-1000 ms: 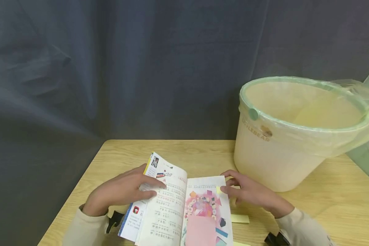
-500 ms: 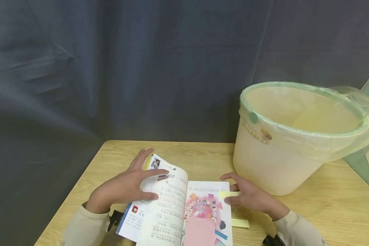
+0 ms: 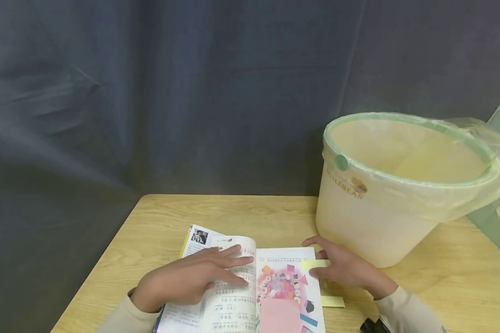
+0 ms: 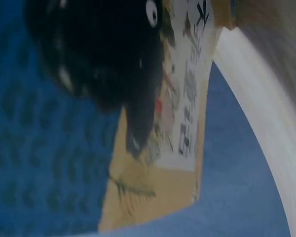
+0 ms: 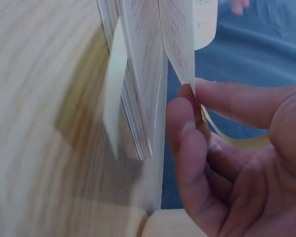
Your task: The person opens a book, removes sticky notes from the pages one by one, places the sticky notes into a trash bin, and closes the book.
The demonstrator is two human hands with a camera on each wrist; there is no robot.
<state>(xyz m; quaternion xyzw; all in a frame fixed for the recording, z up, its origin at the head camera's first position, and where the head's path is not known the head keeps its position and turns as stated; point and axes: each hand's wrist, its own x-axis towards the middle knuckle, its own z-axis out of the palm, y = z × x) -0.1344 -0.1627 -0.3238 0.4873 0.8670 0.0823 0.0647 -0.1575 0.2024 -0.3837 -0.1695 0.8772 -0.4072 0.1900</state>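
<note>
A book (image 3: 229,319) lies spread on the table, its left pages printed with text and its right page showing a colourful collage picture. A pink sticky note (image 3: 280,317) covers the lower part of that picture. Across the left page lies my left hand (image 3: 191,280), fingers extended toward the spine. At the upper right edge, my right hand (image 3: 346,269) pinches a page (image 5: 180,44) between thumb and fingers, where a yellow sticky tab (image 5: 239,142) sticks out. Lower on that side another yellow tab (image 3: 333,301) protrudes. The left wrist view is blurred, with a dark object (image 4: 103,49) in front.
A large cream bin (image 3: 371,226) with a green rim and a clear plastic liner stands at the right, just behind my right hand. A dark curtain (image 3: 233,101) hangs behind the wooden table (image 3: 162,212).
My left hand lifted from the left page's outer edge with fingers spread, then moved right and down onto the page. The left pages lie flatter. My right hand stays near the page edge.
</note>
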